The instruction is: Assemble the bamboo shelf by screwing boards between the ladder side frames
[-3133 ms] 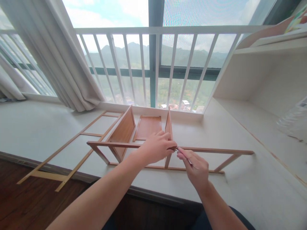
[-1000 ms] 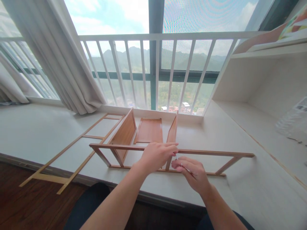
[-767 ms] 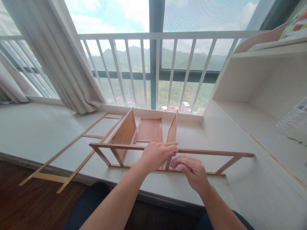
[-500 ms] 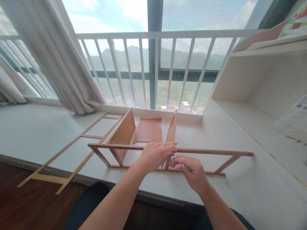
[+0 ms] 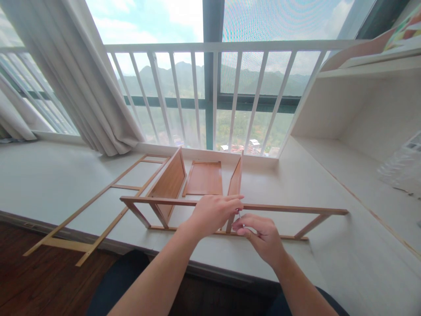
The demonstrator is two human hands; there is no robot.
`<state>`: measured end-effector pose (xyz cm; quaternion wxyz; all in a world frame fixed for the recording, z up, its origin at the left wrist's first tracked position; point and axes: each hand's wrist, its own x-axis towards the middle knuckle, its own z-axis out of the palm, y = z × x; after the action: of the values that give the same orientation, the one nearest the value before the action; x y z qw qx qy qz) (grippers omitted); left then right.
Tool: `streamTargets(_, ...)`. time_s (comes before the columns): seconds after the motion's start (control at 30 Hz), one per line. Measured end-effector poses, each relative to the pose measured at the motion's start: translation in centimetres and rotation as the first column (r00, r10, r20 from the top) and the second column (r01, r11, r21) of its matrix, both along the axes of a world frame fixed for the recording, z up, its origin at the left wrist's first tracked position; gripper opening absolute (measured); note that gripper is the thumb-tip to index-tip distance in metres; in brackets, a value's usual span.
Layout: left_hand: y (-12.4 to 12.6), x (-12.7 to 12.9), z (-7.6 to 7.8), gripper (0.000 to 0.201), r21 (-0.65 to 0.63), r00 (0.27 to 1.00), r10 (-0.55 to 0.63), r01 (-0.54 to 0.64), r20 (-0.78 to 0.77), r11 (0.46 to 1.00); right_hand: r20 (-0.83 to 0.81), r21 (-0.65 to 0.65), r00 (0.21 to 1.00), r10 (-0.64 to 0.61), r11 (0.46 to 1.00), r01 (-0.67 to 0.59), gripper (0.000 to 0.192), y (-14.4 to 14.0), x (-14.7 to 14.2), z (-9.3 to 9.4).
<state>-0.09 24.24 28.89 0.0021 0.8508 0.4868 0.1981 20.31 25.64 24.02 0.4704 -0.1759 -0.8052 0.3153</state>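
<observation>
A wooden side frame stands on its edge on the white ledge, with two brown shelf panels reaching back from it, a left panel and a right panel. My left hand is closed over the frame's upper rail at the right panel, thumb side partly hidden. Just below and to its right, my right hand pinches a small silver hex key. Its thin shaft points up toward the left fingertips, against the joint of rail and panel; the screw itself is hidden.
A second, ladder-like wooden frame lies at the left, its near end overhanging the ledge above the dark floor. Another flat panel lies behind the upright frame. A grey curtain, white railing and clear plastic wrap surround the area.
My right fingers have shifted slightly and the hex key has turned in them, showing more of its shaft. My left hand and the wooden frame stay in place.
</observation>
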Motion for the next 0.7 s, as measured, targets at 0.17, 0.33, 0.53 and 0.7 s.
streamTargets(0.17, -0.2, 0.0, 0.5, 0.013, -0.021, 1.0, -0.005, 0.004, -0.029, 1.0, -0.014, -0.029, 1.0, 0.016, 0.999, -0.016, 0.017, 0.2, 0.1, -0.2)
streamTargets(0.33, -0.1, -0.1, 0.4, 0.013, -0.015, 0.999, -0.007, 0.007, -0.033, 1.0, -0.033, -0.158, 0.999, 0.03, 0.987, -0.035, 0.018, 0.5, 0.3, -1.4)
streamTargets(0.53, 0.0, -0.2, -0.3, 0.018, -0.004, 1.0, -0.003, 0.003, -0.024, 1.0, -0.138, -0.259, 0.99, 0.017, 0.964, -0.053, 0.031, 0.5, 0.3, -3.0)
streamTargets(0.7, 0.0, -0.1, -0.2, 0.016, 0.006, 1.0, 0.015, -0.015, -0.026, 1.0, -0.181, -0.17, 0.983, 0.006, 0.985, -0.038, 0.028, 0.5, 0.2, -3.9)
